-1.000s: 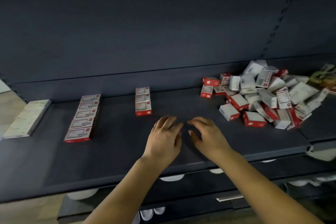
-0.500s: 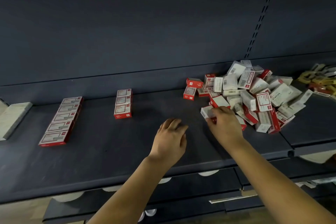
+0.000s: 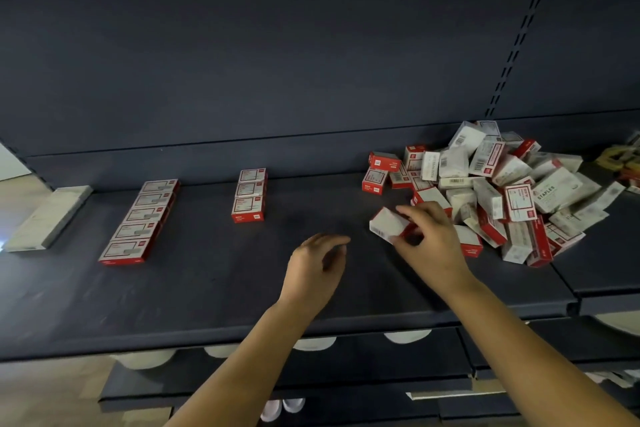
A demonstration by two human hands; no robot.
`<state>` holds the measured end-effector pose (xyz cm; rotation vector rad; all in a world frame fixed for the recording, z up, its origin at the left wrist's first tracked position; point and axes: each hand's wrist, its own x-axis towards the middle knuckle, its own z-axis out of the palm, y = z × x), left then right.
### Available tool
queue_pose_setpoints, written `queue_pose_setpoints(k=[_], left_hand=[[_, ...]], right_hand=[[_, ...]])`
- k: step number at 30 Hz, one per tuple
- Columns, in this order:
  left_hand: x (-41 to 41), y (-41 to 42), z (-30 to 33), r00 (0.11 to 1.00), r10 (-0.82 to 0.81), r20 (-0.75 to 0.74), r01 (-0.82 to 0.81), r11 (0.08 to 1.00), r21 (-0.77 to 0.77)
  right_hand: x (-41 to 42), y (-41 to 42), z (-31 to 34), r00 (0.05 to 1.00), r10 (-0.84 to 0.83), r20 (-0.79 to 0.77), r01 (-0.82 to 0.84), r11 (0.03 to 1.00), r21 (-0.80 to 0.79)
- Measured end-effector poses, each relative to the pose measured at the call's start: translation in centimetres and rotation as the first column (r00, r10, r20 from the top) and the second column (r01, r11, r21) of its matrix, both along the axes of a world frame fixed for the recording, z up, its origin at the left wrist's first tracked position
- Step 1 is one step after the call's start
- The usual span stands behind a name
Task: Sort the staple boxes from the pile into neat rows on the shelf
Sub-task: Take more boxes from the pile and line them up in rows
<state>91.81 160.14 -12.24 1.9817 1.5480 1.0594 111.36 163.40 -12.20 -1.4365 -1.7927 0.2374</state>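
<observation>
Currently: dark shelf (image 3: 214, 291), deep and flat, front lip running along the near edge; wide bare stretch of deck between the sorted rows and the pile. Room enough there, by estimate, for several more rows without crowding the lip.

Pile of staple boxes (image 3: 498, 191) heaped at right, against the back wall, boxes tilted every way, some on edge; likely to slump if pulled from low down. Safer to take from the near fringe.

Long row (image 3: 138, 220) of five flat boxes at left, face up, end to end. Short row (image 3: 250, 194) of three, nearer the middle, well apart from the long one.

Right hand (image 3: 429, 239) at the pile's near-left fringe, fingers and thumb curled round one small box (image 3: 389, 224), tilted, white face up, red end toward the palm. Judged light, stiff card, slightly slick; best held across the narrow sides, not the end flaps.

Left hand (image 3: 317, 269) over bare deck, fingers loosely curled, holding nothing.
</observation>
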Motion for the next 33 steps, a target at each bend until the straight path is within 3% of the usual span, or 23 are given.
queue_pose_setpoints(k=[2,4,6,9,15,18,20,22,27,31,33], left_hand=[[0.0,-0.2,0.8,0.955,0.115,0.275,-0.078,0.987,-0.144],[0.0,-0.2,1.8,0.841,0.209,0.499,-0.042,0.945,-0.325],[-0.1,-0.3,2.6,0.74,0.248,0.625,0.052,0.905,-0.421],[-1.0,-0.7,3.4,0.667,0.197,0.719,0.183,0.892,-0.414],[-2.2,-0.6,3.6,0.579,0.148,0.802,0.219,0.919,-0.328],[-2.5,-0.6,3.5,0.567,0.133,0.813,0.194,0.938,-0.289],[-2.8,-0.6,3.3,0.57,0.135,0.811,0.161,0.949,-0.271],[-3.3,-0.6,3.1,0.594,0.117,0.796,0.138,0.96,-0.244],[-4.8,-0.6,3.1,0.69,0.03,0.723,0.124,0.98,-0.159],[-5.5,-0.6,3.3,0.718,0.032,0.695,0.099,0.984,-0.148],[-5.8,-0.6,3.4,0.723,0.023,0.691,0.092,0.987,-0.128]], right_hand=[[-0.5,-0.5,0.6,0.996,0.089,-0.017,-0.087,0.991,0.102],[-1.2,-1.0,1.3,0.985,0.17,-0.036,-0.162,0.974,0.156],[-2.0,-1.4,1.7,0.967,0.248,-0.051,-0.236,0.956,0.172],[-3.0,-2.1,1.9,0.943,0.332,-0.014,-0.321,0.922,0.215],[-4.6,-2.5,2.4,0.932,0.348,-0.107,-0.316,0.919,0.236],[-5.7,-3.1,3.1,0.885,0.242,-0.397,-0.285,0.957,-0.051],[-6.3,-3.2,3.8,0.786,0.098,-0.61,-0.351,0.883,-0.311],[-6.8,-2.9,4.2,0.674,-0.03,-0.738,-0.433,0.794,-0.427],[-7.7,-2.3,5.0,0.538,-0.112,-0.836,-0.564,0.689,-0.455],[-8.8,-2.0,4.9,0.457,-0.133,-0.879,-0.6,0.684,-0.415],[-9.3,-2.1,4.9,0.369,-0.152,-0.917,-0.627,0.687,-0.367]])
